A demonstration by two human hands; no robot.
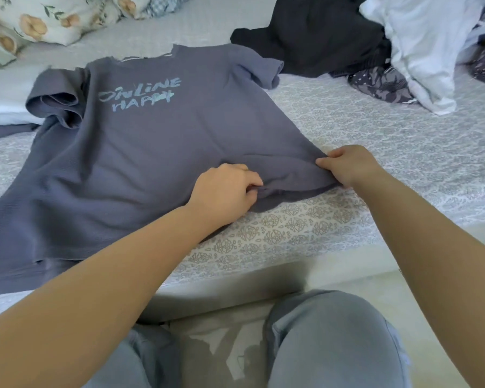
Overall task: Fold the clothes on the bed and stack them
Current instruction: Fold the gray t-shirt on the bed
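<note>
A grey-blue T-shirt with pale blue lettering lies face up and spread out on the bed, its collar pointing away from me. My left hand pinches the shirt's bottom hem near its right corner. My right hand grips the hem's right corner, pulling the cloth taut between both hands. A heap of unfolded clothes sits at the far right: a black garment, a white one and a dark patterned one.
Floral pillows lie at the far left. White and grey-blue folded cloth lies under the shirt's left sleeve. The bed's front edge runs just before my knees.
</note>
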